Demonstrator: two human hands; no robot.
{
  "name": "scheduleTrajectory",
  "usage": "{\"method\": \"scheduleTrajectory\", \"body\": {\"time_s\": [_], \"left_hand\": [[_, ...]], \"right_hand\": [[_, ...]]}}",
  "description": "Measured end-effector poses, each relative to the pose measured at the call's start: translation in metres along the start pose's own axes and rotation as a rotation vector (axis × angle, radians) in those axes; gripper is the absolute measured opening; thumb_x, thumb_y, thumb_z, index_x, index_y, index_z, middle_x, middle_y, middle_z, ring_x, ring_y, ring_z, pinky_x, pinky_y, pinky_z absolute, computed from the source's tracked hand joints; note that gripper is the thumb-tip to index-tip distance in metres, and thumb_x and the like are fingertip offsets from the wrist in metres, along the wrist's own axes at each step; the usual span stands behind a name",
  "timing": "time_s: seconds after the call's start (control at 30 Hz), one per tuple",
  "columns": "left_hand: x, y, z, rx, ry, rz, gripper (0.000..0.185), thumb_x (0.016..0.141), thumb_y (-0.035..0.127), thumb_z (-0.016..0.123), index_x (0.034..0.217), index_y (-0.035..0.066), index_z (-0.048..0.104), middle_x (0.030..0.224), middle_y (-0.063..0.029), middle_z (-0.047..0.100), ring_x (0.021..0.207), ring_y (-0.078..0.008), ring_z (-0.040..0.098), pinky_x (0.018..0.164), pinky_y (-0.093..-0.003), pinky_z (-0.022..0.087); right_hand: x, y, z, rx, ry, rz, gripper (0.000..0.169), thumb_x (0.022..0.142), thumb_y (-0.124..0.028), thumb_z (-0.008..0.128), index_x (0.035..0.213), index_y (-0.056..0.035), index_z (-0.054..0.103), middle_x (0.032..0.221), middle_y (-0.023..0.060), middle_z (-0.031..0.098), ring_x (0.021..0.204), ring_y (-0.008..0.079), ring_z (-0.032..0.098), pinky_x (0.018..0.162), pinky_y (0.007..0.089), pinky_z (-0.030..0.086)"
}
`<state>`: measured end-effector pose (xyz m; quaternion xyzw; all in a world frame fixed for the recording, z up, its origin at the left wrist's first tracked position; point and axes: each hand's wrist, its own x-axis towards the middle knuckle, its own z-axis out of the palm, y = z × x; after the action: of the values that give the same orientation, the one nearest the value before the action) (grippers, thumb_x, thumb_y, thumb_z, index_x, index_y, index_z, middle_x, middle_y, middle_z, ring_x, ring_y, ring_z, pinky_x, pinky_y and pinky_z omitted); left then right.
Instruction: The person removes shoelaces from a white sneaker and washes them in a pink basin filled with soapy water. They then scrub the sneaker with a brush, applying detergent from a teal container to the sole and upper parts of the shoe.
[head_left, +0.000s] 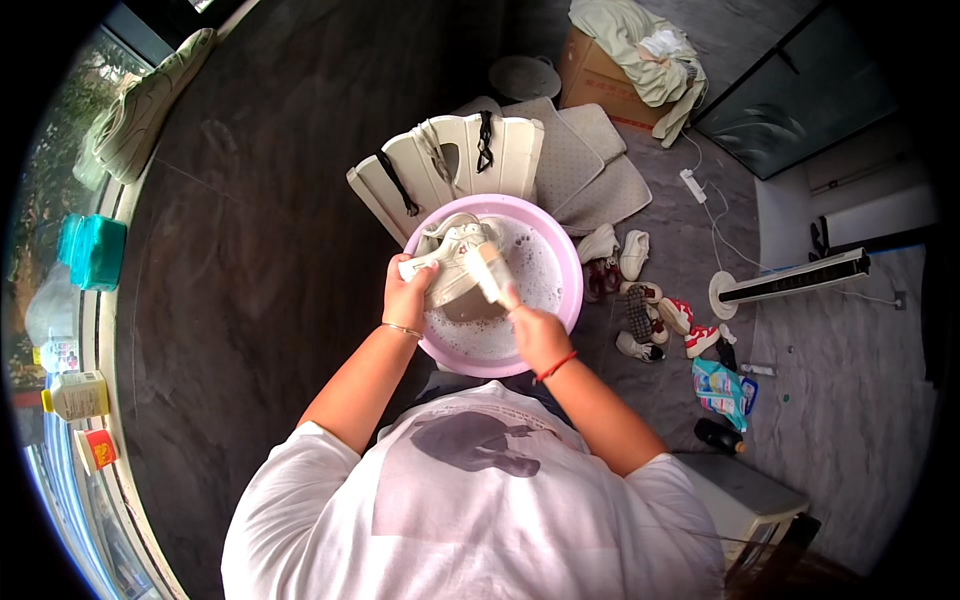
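A pink plastic basin of sudsy water sits before me. My left hand grips a wet off-white sneaker over the basin's left side. In my right hand is the handle of a scrub brush, slightly blurred. Its head lies against the sneaker, so the bristles are hard to make out. Behind the basin stands a cream slatted plastic chair. Dark shoelaces and a pale lace hang over its top edge.
Several shoes lie on the dark floor to the right, near a tower fan and a detergent bag. Grey mats and a cardboard box lie farther back. Bottles and a large sneaker line the left window sill.
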<state>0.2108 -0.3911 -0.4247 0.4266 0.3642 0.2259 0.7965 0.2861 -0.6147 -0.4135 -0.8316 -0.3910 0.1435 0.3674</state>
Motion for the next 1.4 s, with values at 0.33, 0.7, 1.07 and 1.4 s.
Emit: {"method": "scheduleTrajectory", "body": {"time_s": [0.33, 0.7, 1.07, 1.4], "left_hand": [[-0.002, -0.001, 0.002, 0.029, 0.074, 0.02, 0.03, 0.083, 0.011, 0.071, 0.101, 0.012, 0.047, 0.085, -0.0006, 0.056, 0.074, -0.0113, 0.056, 0.063, -0.0268, 0.047], [0.001, -0.004, -0.005, -0.024, 0.065, -0.016, 0.031, 0.083, 0.006, 0.07, 0.103, 0.011, 0.046, 0.09, -0.0035, 0.057, 0.08, -0.0148, 0.06, 0.07, -0.0301, 0.052], [0.001, 0.006, -0.02, -0.131, -0.047, -0.073, 0.036, 0.084, 0.001, 0.065, 0.111, 0.01, 0.044, 0.098, -0.0068, 0.056, 0.09, -0.0194, 0.061, 0.078, -0.0347, 0.054], [0.006, 0.018, -0.047, -0.189, -0.152, -0.166, 0.034, 0.081, 0.003, 0.065, 0.106, 0.014, 0.045, 0.099, -0.0052, 0.056, 0.094, -0.0222, 0.062, 0.081, -0.0397, 0.056]], "right_hand": [[0.006, 0.011, 0.003, -0.087, -0.062, 0.109, 0.053, 0.091, -0.01, 0.054, 0.143, -0.0122, 0.046, 0.072, 0.0203, 0.064, 0.064, 0.037, 0.063, 0.06, 0.0475, 0.05], [-0.004, -0.004, 0.008, 0.13, -0.041, -0.038, 0.051, 0.09, -0.009, 0.056, 0.14, -0.0159, 0.049, 0.075, 0.023, 0.064, 0.07, 0.0397, 0.064, 0.063, 0.0479, 0.05], [-0.012, -0.018, 0.003, -0.034, -0.133, -0.177, 0.053, 0.093, -0.009, 0.052, 0.144, -0.0198, 0.044, 0.076, 0.0192, 0.066, 0.066, 0.037, 0.065, 0.061, 0.0459, 0.052], [-0.008, -0.012, -0.012, 0.005, -0.076, -0.173, 0.051, 0.088, -0.001, 0.057, 0.137, -0.0148, 0.055, 0.074, 0.0201, 0.062, 0.067, 0.0351, 0.065, 0.06, 0.0415, 0.05]]}}
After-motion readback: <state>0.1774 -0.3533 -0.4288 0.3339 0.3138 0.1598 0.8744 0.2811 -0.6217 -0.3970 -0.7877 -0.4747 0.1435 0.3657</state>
